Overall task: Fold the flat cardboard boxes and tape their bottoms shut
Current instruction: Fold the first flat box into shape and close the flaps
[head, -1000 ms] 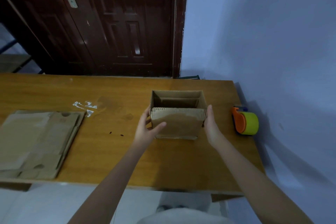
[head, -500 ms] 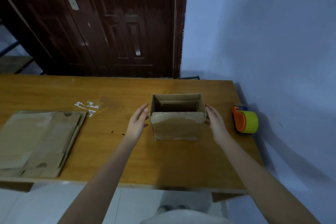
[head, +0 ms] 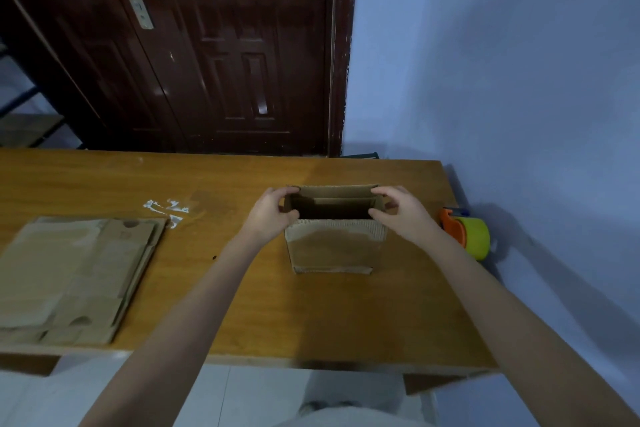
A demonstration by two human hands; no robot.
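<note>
Two bare forearms in frame, no sleeves visible up to the bottom edge. Left hand [head: 269, 215] and right hand [head: 403, 215] bare: no gloves, rings, watch or wristbands. Slim wrists, short nails as far as blur allows. Pale grey garment at bottom centre, probably trousers or a shirt hem; cannot tell which. No markings or logos seen.

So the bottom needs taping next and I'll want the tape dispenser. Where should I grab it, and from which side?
Take the tape dispenser with the right hand, which is nearest, coming from above and the left. Close the grip across the yellow-green roll: it is the broad rounded part, lying clear on the table. The wall crowds its far right side, and the orange end probably carries the cutter.
</note>
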